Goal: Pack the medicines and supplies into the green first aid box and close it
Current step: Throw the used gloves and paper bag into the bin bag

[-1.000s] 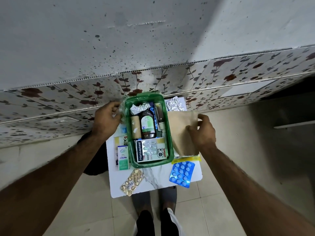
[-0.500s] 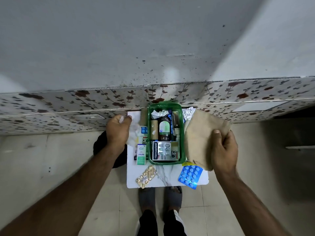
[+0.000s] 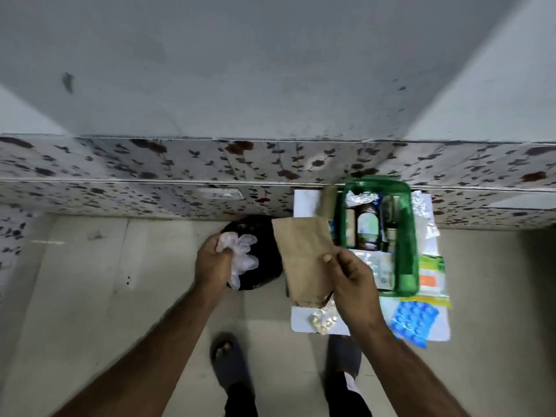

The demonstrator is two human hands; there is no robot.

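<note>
Two bare hands reach out over a tiled floor. The left hand [image 3: 212,260] is closed around a crumpled clear plastic glove [image 3: 243,253], held above a black bag [image 3: 261,236] on the floor. The right hand [image 3: 352,281] pinches a brown paper bag [image 3: 304,260] between thumb and fingers, just left of the green box [image 3: 407,236]. That box sits open on a small white table [image 3: 304,322], holding bottles and packets. A blue pill strip [image 3: 413,322] lies on the table nearby.
</note>
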